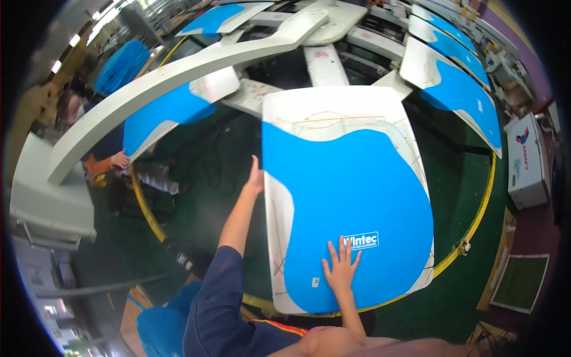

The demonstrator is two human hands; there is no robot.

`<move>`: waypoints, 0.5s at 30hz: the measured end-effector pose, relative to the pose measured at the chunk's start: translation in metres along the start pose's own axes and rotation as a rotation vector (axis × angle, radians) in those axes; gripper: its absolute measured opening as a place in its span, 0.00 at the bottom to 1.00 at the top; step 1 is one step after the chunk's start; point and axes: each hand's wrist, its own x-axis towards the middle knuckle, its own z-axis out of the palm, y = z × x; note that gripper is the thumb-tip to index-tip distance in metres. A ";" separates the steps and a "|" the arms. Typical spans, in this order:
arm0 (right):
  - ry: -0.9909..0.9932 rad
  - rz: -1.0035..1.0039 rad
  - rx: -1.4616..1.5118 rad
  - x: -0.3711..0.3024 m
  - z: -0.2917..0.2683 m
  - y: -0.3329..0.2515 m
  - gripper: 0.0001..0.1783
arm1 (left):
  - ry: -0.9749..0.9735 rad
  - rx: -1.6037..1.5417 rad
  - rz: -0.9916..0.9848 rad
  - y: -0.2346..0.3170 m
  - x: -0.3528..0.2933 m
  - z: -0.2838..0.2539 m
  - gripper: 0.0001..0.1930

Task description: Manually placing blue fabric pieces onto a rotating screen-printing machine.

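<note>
A large blue cut-out sheet with wavy edges [357,184] lies flat on a white board [333,107] in front of me. It carries a small white printed logo [360,240] and a small pale tag [315,282]. Spread flat on the blue sheet's lower part, my right hand [342,271] has its fingertips at the logo's left end. My left hand [256,178] rests at the board's left edge, one digit stretched upward; its other fingers are partly hidden by the edge.
More white boards with blue sheets [458,89] ring a central hub [336,24]. A curved white arm [178,77] arches over the left side. A yellow ring rail [476,220] runs below the boards. At left, a co-worker's hand [121,159] touches another board. A white box [528,160] stands right.
</note>
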 end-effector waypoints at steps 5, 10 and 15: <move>-0.009 -0.037 0.028 -0.003 0.008 -0.002 0.33 | 0.247 -0.009 0.374 0.055 0.033 0.001 0.34; 0.014 0.093 0.386 0.013 0.005 0.025 0.22 | 0.072 0.366 0.552 0.014 0.001 0.069 0.32; 0.593 0.082 0.638 0.107 -0.055 0.043 0.15 | -0.603 1.060 0.461 -0.061 -0.186 0.182 0.31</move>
